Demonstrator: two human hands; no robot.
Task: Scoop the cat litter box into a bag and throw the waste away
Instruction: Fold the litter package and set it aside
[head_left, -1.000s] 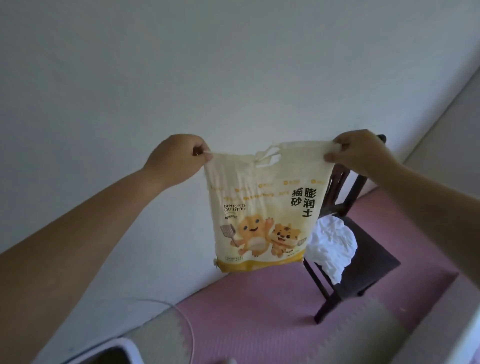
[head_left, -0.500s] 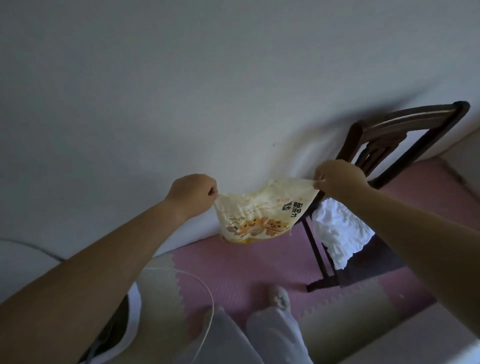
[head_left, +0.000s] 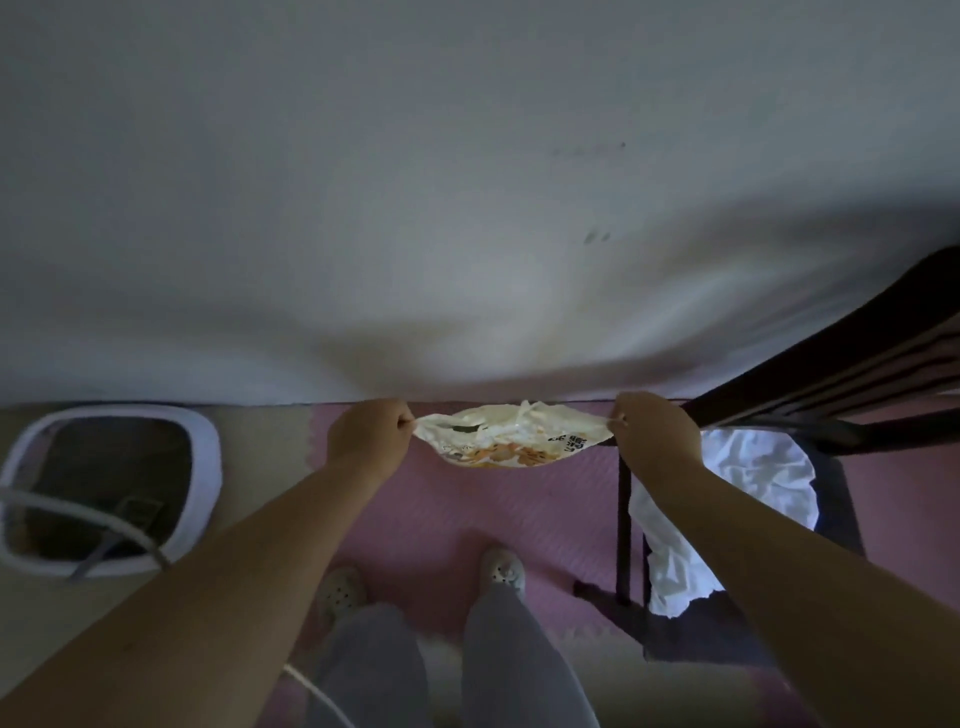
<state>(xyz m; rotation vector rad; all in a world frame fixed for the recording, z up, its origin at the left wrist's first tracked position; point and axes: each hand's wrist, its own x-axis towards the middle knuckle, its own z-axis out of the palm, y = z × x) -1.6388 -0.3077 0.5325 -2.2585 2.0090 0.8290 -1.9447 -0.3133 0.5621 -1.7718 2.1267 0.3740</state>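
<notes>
Above a pink mat, left hand and right hand each pinched the bag, best opened wide beside the litter box.

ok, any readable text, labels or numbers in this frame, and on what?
Printed plastic bag, pinched between left hand and right hand: dark characters near its right end, too blurred and foreshortened to read.
Litter box, chair, white cloth: no text visible.
Nothing legible anywhere.
</notes>
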